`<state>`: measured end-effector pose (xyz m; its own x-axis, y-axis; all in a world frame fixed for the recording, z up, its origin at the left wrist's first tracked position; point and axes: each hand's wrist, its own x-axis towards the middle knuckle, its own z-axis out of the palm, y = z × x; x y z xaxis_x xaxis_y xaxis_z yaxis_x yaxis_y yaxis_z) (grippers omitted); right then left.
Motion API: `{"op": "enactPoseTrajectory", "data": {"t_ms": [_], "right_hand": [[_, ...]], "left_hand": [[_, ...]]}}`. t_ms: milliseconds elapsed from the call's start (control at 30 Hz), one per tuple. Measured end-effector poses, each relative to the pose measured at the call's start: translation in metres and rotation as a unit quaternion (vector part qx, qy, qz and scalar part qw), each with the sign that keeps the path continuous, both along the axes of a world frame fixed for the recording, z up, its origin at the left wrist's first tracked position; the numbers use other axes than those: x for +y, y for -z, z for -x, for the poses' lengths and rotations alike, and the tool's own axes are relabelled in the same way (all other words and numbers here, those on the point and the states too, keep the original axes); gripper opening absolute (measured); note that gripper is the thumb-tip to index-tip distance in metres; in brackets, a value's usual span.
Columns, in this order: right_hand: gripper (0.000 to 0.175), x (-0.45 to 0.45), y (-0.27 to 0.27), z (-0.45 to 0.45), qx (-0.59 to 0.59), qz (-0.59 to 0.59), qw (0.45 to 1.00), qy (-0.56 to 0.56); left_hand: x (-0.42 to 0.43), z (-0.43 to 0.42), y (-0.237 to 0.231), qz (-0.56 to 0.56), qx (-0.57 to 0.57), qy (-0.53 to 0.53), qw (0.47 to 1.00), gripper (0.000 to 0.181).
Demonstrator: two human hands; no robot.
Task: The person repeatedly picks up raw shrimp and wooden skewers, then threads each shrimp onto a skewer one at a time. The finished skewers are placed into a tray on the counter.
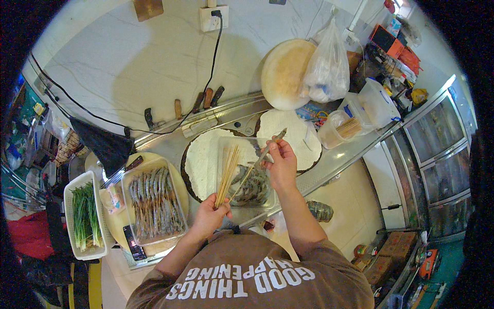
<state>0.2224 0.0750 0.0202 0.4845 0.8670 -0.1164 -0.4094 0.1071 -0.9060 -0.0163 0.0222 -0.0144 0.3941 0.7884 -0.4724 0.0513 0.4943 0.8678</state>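
Observation:
My left hand (213, 213) grips a bundle of wooden skewers (228, 175), fanned upward; one more skewer slants from this hand towards the right. My right hand (281, 162) pinches a raw shrimp (274, 145), its head end up and right, and the slanting skewer reaches its lower end. Below both hands lies a clear plastic container (220, 148) with a heap of loose shrimp (251, 189). To the left, a second clear container (124, 193) holds rows of skewered shrimp (154, 193) on a round board.
A white basket of green onions (68, 208) and a phone (134, 242) are at the left. Knives (207, 98) stand along the wall. A tub of skewers (328, 131) sits at the right, near a hanging plastic bag (328, 65) and a round board (283, 77).

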Motion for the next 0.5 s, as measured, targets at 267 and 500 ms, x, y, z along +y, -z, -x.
{"op": "enactPoseTrajectory", "data": {"t_ms": [267,500], "right_hand": [[0.024,0.003,-0.003,-0.001,0.012,-0.046,0.999,0.024],[0.023,0.000,-0.005,0.005,0.009,-0.043,0.999,-0.005]], "left_hand": [[-0.003,-0.001,-0.012,-0.031,-0.035,-0.005,0.999,0.011],[-0.001,0.003,-0.017,-0.002,-0.058,-0.011,0.998,0.012]]}}
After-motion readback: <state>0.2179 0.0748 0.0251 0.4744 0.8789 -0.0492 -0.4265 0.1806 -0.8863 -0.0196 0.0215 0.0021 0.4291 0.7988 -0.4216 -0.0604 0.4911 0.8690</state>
